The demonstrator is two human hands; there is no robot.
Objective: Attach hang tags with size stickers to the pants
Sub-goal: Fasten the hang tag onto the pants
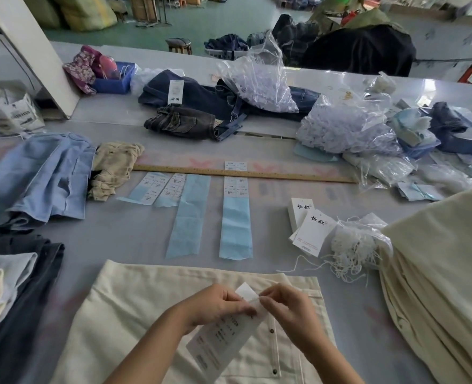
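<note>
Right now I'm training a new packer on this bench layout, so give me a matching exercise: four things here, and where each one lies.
Things:
1. wooden ruler
2. hang tag
3. blue plastic bin
4. stack of cream pants

Places:
A. far left, beside the dark jeans
B. right edge of the table
C. across the middle, beyond the sticker sheets
D. held in both hands

Pairs: 1-C, 2-D, 3-A, 4-B

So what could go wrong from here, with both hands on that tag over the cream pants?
1. Both the left hand and right hand pinch the tag at its top end; the long lower part hangs free and could bend or crease.
2. The strings lie in a tangled bundle, so pulling one may drag out others.
3. The sticker strips lie loose, so a sleeve or the pants could sweep them out of order.
</note>
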